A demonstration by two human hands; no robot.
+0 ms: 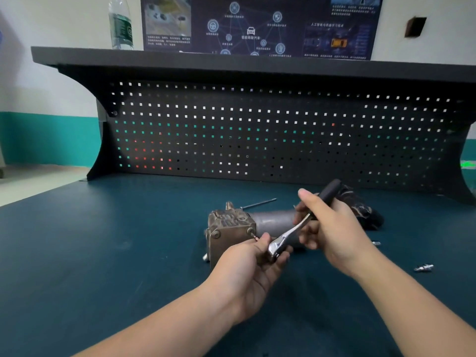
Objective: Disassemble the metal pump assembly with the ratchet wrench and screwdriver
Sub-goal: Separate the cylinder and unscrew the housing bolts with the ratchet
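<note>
While my right hand (332, 228) grips the ratchet wrench (296, 228) by its black handle and my left hand (253, 264) pinches its chrome head, the pump assembly (231, 233) lies just behind; it looks heavy and rigid, best braced at its blocky end.

2 bare forearms reach in from the bottom edge, with no sleeves in view. The left hand (251, 266) and right hand (332, 228) wear no gloves.
</note>
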